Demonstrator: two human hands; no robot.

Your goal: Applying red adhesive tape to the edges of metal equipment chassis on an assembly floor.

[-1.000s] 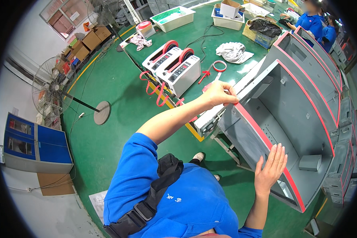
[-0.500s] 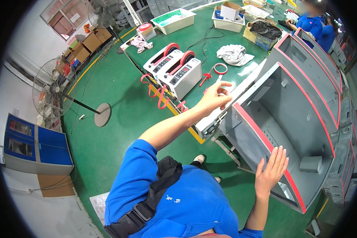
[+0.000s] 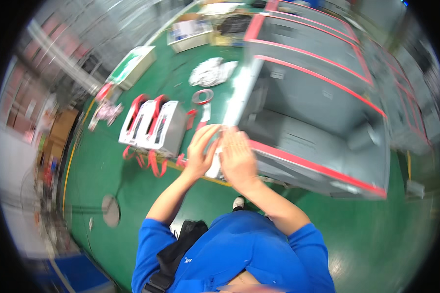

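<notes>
Close together at the near left corner of a grey metal housing [image 3: 322,173] are both my hands. My right hand [image 3: 238,157] lies flat, fingers stretched, where the red tape strip [image 3: 303,163] along the housing's near edge begins; whether it presses on the tape is hard to tell. Beside it, slightly to the left, my left hand [image 3: 200,152] has its fingers extended and a little curved, with thumb apart and nothing visible in it. A roll of red tape [image 3: 202,96] rests on the green table beyond my left hand. Motion blurs the picture.
Two white tape dispensers [image 3: 154,124] with red tape ends hanging stand left of my hands. White cloth [image 3: 212,72] lies farther back. More red-edged housings [image 3: 318,41] are lined up behind the nearest. A fan base [image 3: 111,211] stands on the green floor at left.
My view has turned to the right. My right hand has moved left along the housing's near edge to its corner, and my hands, formerly far apart, are now side by side.
</notes>
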